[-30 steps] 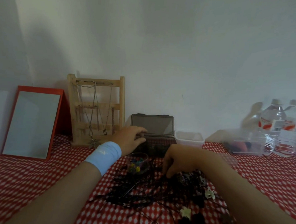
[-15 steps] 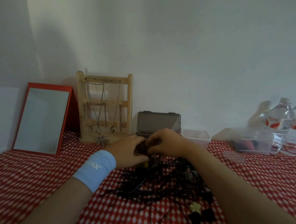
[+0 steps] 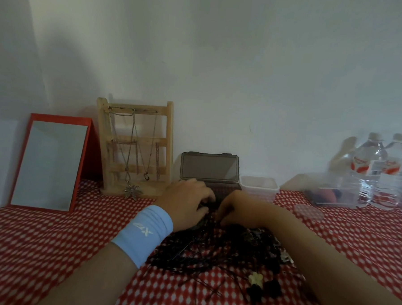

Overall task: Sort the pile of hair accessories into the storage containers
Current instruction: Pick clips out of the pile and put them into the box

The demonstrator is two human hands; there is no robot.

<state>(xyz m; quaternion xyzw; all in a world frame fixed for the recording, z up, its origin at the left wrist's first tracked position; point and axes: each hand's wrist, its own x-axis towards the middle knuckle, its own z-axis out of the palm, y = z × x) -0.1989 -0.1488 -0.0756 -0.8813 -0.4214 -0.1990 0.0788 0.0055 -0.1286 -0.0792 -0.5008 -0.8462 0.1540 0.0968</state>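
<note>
A tangled pile of dark hair accessories (image 3: 213,253) lies on the red checked cloth, with a cream flower clip (image 3: 255,278) and black clips at its near edge. Behind it stands a dark storage box (image 3: 209,168) with its lid raised, and a small white container (image 3: 258,185) sits to its right. My left hand (image 3: 188,204) and my right hand (image 3: 240,209) meet just in front of the dark box, at the pile's far edge. The fingers of both are curled around a small dark accessory (image 3: 210,207) between them. The small clear jar is hidden.
A red-framed mirror (image 3: 48,165) and a wooden necklace stand (image 3: 135,149) lean at the back left. At the back right are a clear plastic container (image 3: 333,190), a round clear lid (image 3: 308,212) and two water bottles (image 3: 380,171).
My right hand left the pile and came up to my left hand in front of the dark box. The small jar of coloured bits is now covered by the hands.
</note>
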